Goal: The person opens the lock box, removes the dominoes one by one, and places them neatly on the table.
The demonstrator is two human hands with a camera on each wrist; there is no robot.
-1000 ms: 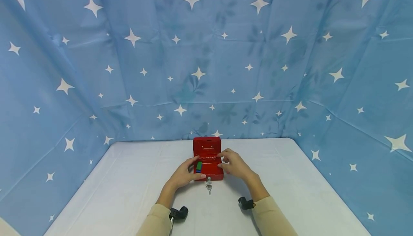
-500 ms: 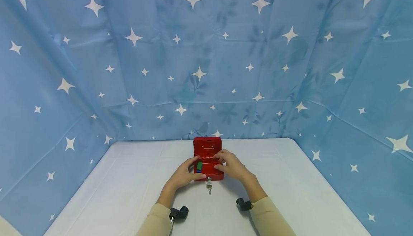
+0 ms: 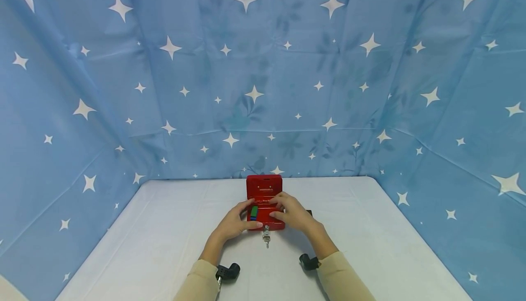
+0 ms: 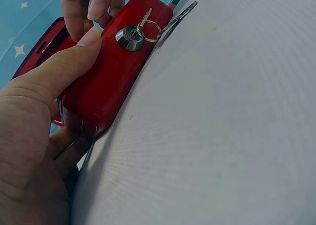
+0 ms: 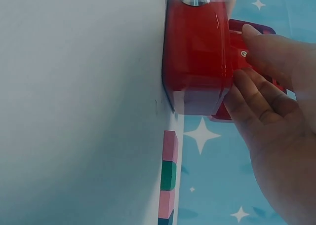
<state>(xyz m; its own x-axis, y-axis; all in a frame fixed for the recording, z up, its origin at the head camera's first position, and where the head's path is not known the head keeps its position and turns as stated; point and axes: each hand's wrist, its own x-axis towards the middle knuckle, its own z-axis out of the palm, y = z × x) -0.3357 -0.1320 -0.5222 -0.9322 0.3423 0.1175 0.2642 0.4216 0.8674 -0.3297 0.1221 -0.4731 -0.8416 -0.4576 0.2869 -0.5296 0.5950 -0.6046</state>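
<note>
A red metal cash box stands on the white table with its lid raised. My left hand grips its left side, thumb over the front rim, fingers along the back. A green and blue block lies inside at the left. My right hand reaches over the box's right side, thumb and fingers apart above the interior. In the right wrist view red shows between that hand's thumb and fingers; some fingertips are hidden. From the front lock hang keys on a ring.
In the right wrist view a row of pink, green and blue blocks lies on the table beyond the box's right end. A small dark thing shows behind my right hand. A blue starred curtain surrounds the table.
My right hand has moved left, from the box's right edge to over its interior, uncovering a small dark thing behind it. The left hand and the box have not moved.
</note>
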